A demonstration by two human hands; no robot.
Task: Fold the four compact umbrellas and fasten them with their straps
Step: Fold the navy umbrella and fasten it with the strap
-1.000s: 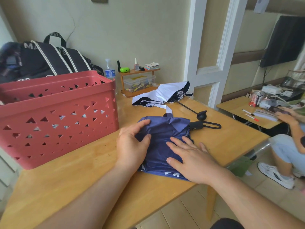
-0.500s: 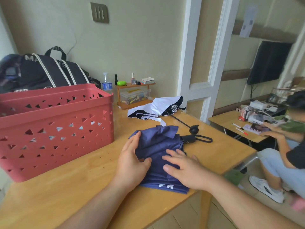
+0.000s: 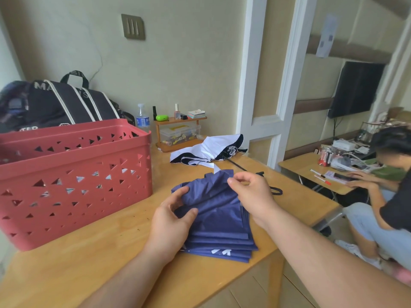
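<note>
Both hands, left (image 3: 172,215) and right (image 3: 252,194), pinch the blue umbrella (image 3: 219,221) (canopy pleated flat).

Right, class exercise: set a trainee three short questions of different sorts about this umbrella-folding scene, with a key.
1. True or false: the left hand grips the blue umbrella.
2. Multiple choice: where does the white umbrella lie? A) in the red basket; B) on the table, behind the blue one; C) on the floor.
3. Fill in: the right hand pinches the blue umbrella's ____ at its far end.

Key: 1 true; 2 B; 3 fabric.
</note>
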